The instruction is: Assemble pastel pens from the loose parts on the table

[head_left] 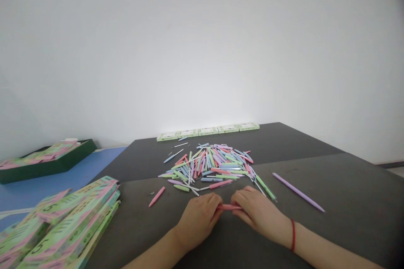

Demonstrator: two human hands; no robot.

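Observation:
Near the front of the dark table, my left hand (199,218) and my right hand (257,210) are both closed on one pink pen (229,207), an end in each. Only its middle shows between my fingers; the ends are hidden. Just beyond my hands spreads a heap of pen parts (211,164) in pink, green, blue and purple, with thin white refills among them. To the left a pink pen barrel part (157,196) lies apart. A long purple pen (298,192) lies by itself to the right of my right hand.
Several pale green boxes (208,131) stand in a row at the table's back edge, by the wall. Stacked printed packs (63,227) fill the front left. Behind them, a dark green tray (47,164) with more packs rests on a blue surface (107,159).

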